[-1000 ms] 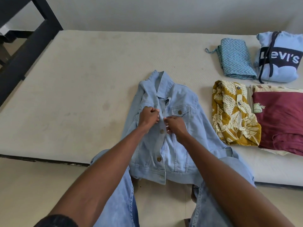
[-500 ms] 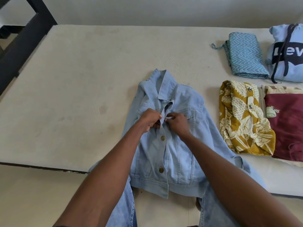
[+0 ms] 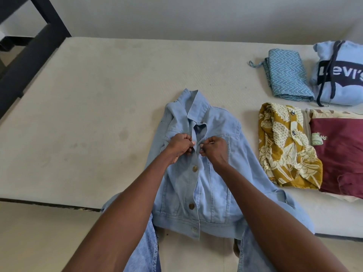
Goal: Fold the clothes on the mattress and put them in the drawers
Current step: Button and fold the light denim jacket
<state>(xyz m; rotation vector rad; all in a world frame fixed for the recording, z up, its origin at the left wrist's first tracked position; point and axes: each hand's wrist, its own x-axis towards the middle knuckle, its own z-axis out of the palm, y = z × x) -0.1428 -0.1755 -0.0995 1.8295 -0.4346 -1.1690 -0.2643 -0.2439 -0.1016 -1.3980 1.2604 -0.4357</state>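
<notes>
Pinching the front of the jacket (image 3: 206,173) with both hands, I have it lying face up on the mattress (image 3: 88,114), collar pointing away from me and its hem hanging just past the near edge. My left hand (image 3: 179,147) has its fingers curled round the left edge of the opening, and my right hand (image 3: 214,152) pinches the opposite edge; the two hands sit close together with only the narrow strip of the placket between them. Just beyond my hands the collar gapes open, unfastened. Below my hands, toward me, three metal buttons (image 3: 194,168) run down the front in a line, and that part of the jacket looks closed. Whether a button is caught between my fingertips I cannot tell, since the knuckles hide it.

Well off to the right of my right hand lie four folded pieces: nearest it a mustard patterned shirt (image 3: 284,148), touching a maroon garment (image 3: 341,154) farther right; beyond those, a blue zigzag cloth (image 3: 286,75) and a pale blue hoodie (image 3: 341,75) with a dark printed band. Far past my left hand a black frame (image 3: 37,46) stands against the corner of the mattress
</notes>
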